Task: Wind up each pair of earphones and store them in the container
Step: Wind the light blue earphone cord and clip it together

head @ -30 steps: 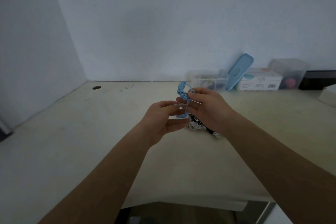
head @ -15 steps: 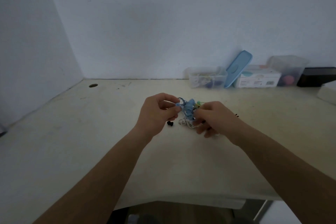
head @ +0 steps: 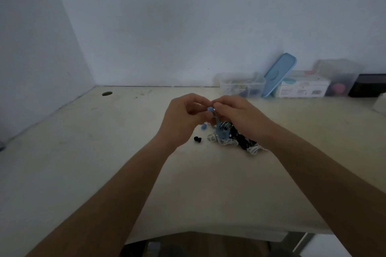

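Blue earphones (head: 221, 131): cord pinched near its top between left hand (head: 182, 118) and right hand (head: 240, 116), both closed fingertip to fingertip, raised just above the desk (head: 104, 152). One blue bud (head: 210, 108) at the pinch, a second (head: 204, 126) hanging below the left hand; rest of the cord in a loose clump under the hands. Held high, likely to let the cord hang straight and free of the heap before winding.

White cords (head: 224, 142) and black cords (head: 243, 141): tangled heap on the desk, below and just right of the hands, touching the blue clump. Unwound.

Black bud (head: 197, 139): loose, below the left hand, apart from the heap.

Clear container (head: 240, 86): beyond the right hand, against the wall, open, a few wound items apparently inside. Blue lid (head: 278, 75) leaning beside it, so set off to keep the mouth free.

White box (head: 301, 87): right of the lid; printed label and barcode, too blurred to read.
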A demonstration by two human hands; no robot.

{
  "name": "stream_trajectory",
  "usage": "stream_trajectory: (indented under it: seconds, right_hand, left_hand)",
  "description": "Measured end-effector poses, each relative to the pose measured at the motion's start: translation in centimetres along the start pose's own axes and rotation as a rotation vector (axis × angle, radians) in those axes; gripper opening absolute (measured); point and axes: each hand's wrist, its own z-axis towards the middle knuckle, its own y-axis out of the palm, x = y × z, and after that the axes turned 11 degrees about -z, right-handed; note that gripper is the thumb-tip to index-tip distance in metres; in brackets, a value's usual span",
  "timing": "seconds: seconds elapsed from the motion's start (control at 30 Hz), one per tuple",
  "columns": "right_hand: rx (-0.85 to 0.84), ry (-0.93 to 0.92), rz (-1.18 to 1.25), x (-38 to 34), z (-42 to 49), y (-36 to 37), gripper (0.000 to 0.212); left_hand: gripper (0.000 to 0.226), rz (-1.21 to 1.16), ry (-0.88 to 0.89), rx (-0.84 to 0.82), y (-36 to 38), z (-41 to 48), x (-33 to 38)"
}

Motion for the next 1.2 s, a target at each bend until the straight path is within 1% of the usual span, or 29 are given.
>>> stream_trajectory:
  seconds: [0.1, 0.17, 0.27, 0.4, 0.47, 0.53, 0.6, 0.7, 0.77, 0.83, 0.9, 0.97, 1.07, 1.2]
  right_hand:
    - [0.019, 0.036, 0.17, -0.1, 0.7, 0.6, 0.022]
    - [0.057, 0.052, 0.224, 0.0, 1.1, 0.7, 0.018]
    - [0.065, 0.023, 0.272, 0.2, 1.7, 1.0, 0.014]
    - [0.081, -0.069, 0.281, 0.5, 2.3, 1.6, 0.014]
    - [0.097, -0.051, 0.297, 0.7, 2.6, 1.9, 0.015]
    - [0.074, 0.0, 0.339, 0.9, 2.8, 2.2, 0.012]
    - [0.013, 0.059, 0.414, 1.2, 2.9, 2.5, 0.009]
    - [-0.092, 0.118, 0.498, 1.6, 2.7, 2.8, 0.015]
    - [-0.133, 0.13, 0.486, 1.8, 2.4, 2.8, 0.015]
    - [-0.159, 0.135, 0.467, 1.9, 2.0, 2.8, 0.012]
    - [-0.178, 0.139, 0.507, 2.0, 1.7, 2.9, 0.008]
    - [-0.188, 0.154, 0.551, 2.0, 1.5, 3.1, 0.004]
    - [-0.19, 0.181, 0.598, 1.9, 1.2, 3.2, 0.003]
    - [-0.192, 0.188, 0.621, 1.8, 0.9, 3.1, 0.006]
  left_hand:
    - [0.016, -0.007, 0.011, 0.008, -0.2, 0.4, 0.2]
    - [0.016, 0.003, 0.024, 0.025, -0.4, 0.8, 0.3]
    - [0.015, 0.04, 0.05, 0.053, -0.8, 1.2, 0.4]
    - [0.022, -0.011, 0.027, 0.086, -1.5, 1.4, 0.4]
    - [0.026, 0.003, 0.017, 0.107, -1.9, 1.4, 0.1]
    - [0.026, 0.027, 0.009, 0.107, -2.2, 1.2, -0.1]
    - [0.019, 0.059, -0.011, 0.067, -2.5, 1.0, -0.1]
    - [0.011, 0.1, -0.065, -0.013, -3.3, 0.1, 0.1]
    - [0.008, 0.179, -0.096, -0.021, -4.3, -0.4, 0.2]
    - [0.006, 0.36, -0.125, -0.029, -5.6, -0.9, 0.0]
    - [0.009, 0.557, -0.184, -0.075, -6.9, -1.5, -0.3]
    - [0.013, 0.687, -0.239, -0.109, -7.7, -2.4, -0.6]
    - [0.018, 0.779, -0.296, -0.135, -8.0, -3.5, -1.0]
    - [0.016, 0.823, -0.327, -0.141, -8.0, -4.0, -1.5]
